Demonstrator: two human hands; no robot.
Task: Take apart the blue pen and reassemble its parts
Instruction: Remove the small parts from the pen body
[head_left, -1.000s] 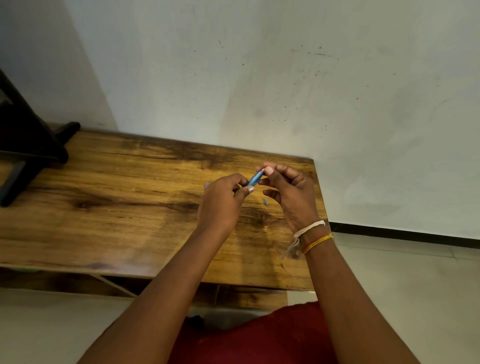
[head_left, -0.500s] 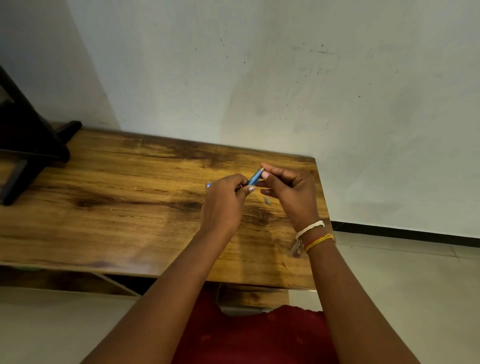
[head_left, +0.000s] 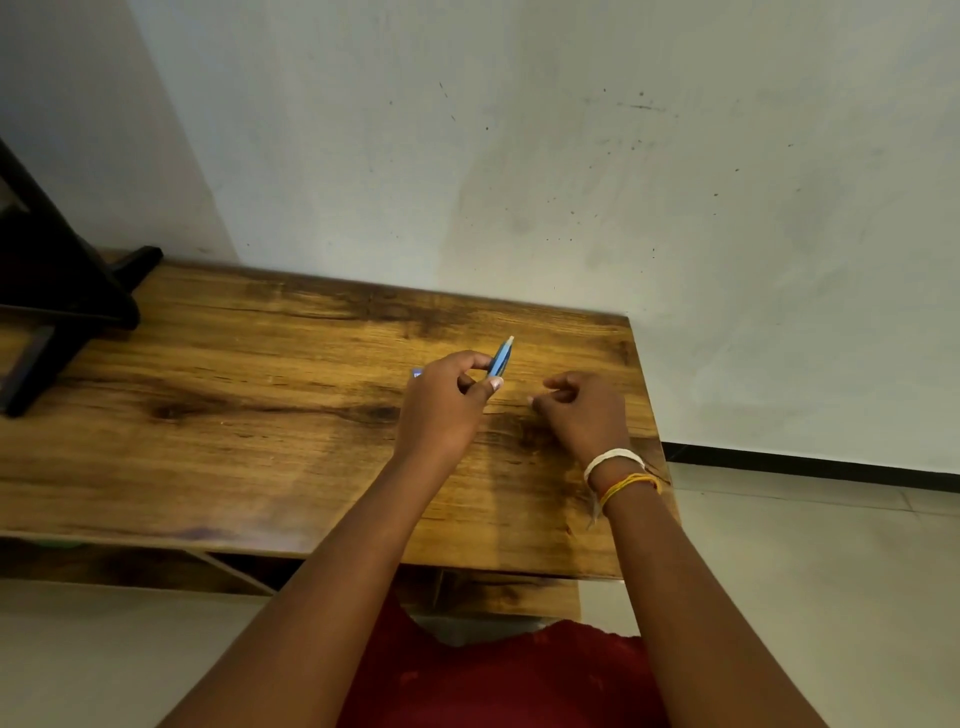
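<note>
A black angular stand (head_left: 57, 291) sits on the far left of the brown grained wooden table (head_left: 234, 415). Right of it, above the table's middle, the left hand (head_left: 441, 405) pinches a slim blue plastic pen (head_left: 501, 357) between thumb and forefinger, its pale tip pointing up and away. Further right, apart from the pen, the right hand (head_left: 584, 413) hovers with fingers loosely curled; whether it holds anything I cannot tell.
</note>
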